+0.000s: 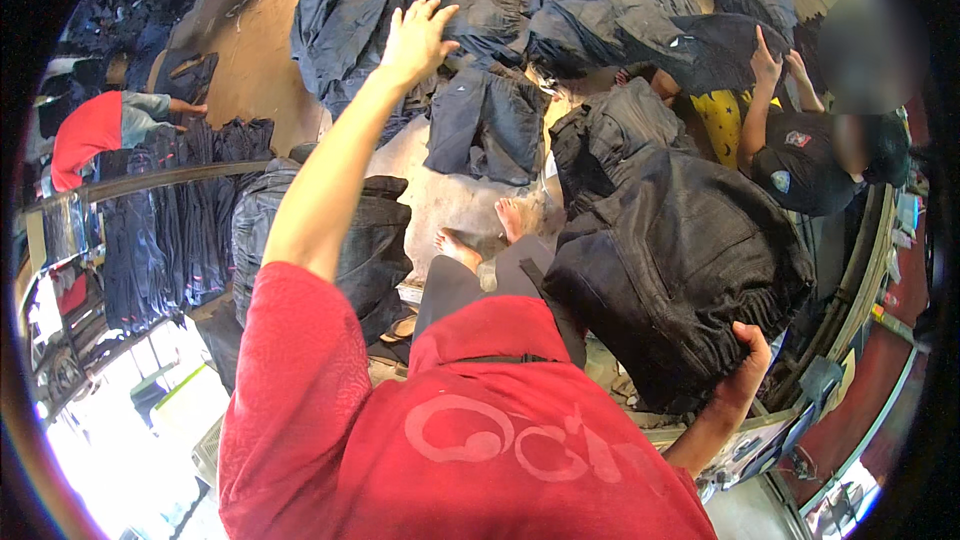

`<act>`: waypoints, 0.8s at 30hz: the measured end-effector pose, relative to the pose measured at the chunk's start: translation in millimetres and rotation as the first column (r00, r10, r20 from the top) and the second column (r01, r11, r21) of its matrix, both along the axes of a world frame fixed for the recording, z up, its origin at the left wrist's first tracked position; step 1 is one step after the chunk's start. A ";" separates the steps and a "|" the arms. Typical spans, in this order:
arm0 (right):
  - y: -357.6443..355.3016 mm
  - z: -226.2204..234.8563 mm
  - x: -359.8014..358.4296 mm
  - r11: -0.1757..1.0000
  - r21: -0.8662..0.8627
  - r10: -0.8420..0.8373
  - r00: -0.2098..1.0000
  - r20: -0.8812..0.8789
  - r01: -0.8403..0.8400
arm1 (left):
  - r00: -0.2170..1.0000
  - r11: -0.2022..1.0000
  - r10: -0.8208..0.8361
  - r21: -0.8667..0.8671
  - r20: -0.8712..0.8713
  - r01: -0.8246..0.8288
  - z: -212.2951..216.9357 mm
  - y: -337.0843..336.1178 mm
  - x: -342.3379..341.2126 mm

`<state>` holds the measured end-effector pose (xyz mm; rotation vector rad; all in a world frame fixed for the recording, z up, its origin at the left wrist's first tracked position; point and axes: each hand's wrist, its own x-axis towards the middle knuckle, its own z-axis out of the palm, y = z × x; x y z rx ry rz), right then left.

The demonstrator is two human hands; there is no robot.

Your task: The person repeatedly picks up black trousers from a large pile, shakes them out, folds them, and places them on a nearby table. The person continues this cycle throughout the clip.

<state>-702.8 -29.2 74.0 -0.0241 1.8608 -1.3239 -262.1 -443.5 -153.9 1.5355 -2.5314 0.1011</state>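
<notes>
Dark jackets lie heaped across the floor (440, 205) around us. Our right hand (745, 365) has its grip closed on the ribbed hem of a black jacket (680, 260) held up at our right side. Our left hand (415, 40) reaches out over the piles, fingers spread wide and holding nothing.

bare floor patch (440, 195) open, dark jackets (680, 260) crowding around, perhaps stacked
</notes>
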 end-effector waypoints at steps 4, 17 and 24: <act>-11.6 12.6 19.7 0.999 -0.001 -0.045 0.999 0.011 0.045 | 0.956 0.996 -0.074 0.021 -0.285 0.083 60.9 45.0 91.2; -67.5 39.5 102.1 0.950 -0.215 0.247 0.966 0.076 -0.226 | 0.564 0.459 0.826 0.602 -0.019 -0.653 74.9 416.7 402.3; -115.0 -5.3 155.8 0.835 -0.135 0.550 0.819 0.164 -0.534 | 0.568 0.489 0.813 0.376 0.131 -0.787 93.1 437.8 397.0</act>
